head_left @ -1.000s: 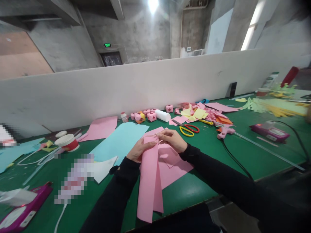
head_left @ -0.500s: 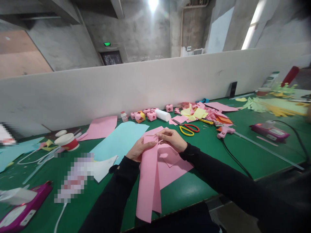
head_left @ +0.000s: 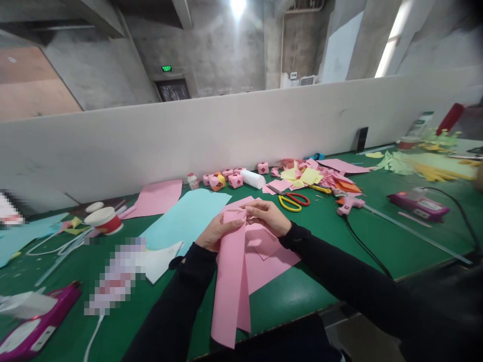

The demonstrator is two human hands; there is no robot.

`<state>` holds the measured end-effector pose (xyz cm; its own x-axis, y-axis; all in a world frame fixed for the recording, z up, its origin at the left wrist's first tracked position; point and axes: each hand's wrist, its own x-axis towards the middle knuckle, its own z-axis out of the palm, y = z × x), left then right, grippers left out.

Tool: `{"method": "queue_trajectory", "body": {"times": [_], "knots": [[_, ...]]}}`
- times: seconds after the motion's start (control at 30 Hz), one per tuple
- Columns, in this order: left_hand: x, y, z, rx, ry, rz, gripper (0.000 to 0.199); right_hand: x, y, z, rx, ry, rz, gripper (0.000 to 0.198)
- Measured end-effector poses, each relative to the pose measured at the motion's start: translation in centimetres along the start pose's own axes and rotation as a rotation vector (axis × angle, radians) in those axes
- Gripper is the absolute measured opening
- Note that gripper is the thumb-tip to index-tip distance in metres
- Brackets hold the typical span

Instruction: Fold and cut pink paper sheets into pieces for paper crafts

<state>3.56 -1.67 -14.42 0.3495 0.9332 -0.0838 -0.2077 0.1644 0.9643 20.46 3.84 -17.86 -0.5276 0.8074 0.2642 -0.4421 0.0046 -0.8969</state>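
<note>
A folded sheet of pink paper [head_left: 229,281] hangs down over the table's front edge from my left hand [head_left: 213,232], whose thumb lies across its top. My right hand [head_left: 268,216] is closed in a pinch at the sheet's upper right edge; the fingertips partly hide the spot they grip. Beneath both hands lie more pink sheets [head_left: 273,271] on the green table. Scissors [head_left: 290,200] with one red and one yellow handle rest beyond my right hand. A light blue sheet [head_left: 184,218] lies past my left hand.
Pink paper cubes [head_left: 236,181] and a white roll [head_left: 252,179] line the white partition [head_left: 226,136]. Paper scraps [head_left: 320,176] are heaped at the back. A pink glue gun [head_left: 349,204] with a cord lies right. Left are a paper cup [head_left: 104,221] and a purple power strip [head_left: 41,322].
My right fingers have shifted slightly at the paper's top edge. The sheet's lower end has dropped a touch; my left hand keeps its hold.
</note>
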Motion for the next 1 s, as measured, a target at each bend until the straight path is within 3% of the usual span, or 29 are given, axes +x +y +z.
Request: {"method": "queue_trajectory", "body": {"times": [0.6,0.73,0.9,1.0], "knots": [[-0.16,0.13,0.33,-0.001,-0.006,-0.024,0.054,-0.07,0.00,0.14,-0.019,0.042,-0.010,0.023],[-0.10,0.02,0.24,0.019,0.070,-0.021,0.055,-0.02,-0.25,0.24,0.043,0.058,0.046,0.033],[-0.27,0.18,0.02,0.111,0.312,0.032,0.056,0.03,-0.56,0.37,-0.087,0.132,0.071,0.044],[-0.45,0.51,0.16,0.148,0.314,0.036,0.058,0.00,-0.44,0.39,-0.185,0.080,0.043,0.041]]}}
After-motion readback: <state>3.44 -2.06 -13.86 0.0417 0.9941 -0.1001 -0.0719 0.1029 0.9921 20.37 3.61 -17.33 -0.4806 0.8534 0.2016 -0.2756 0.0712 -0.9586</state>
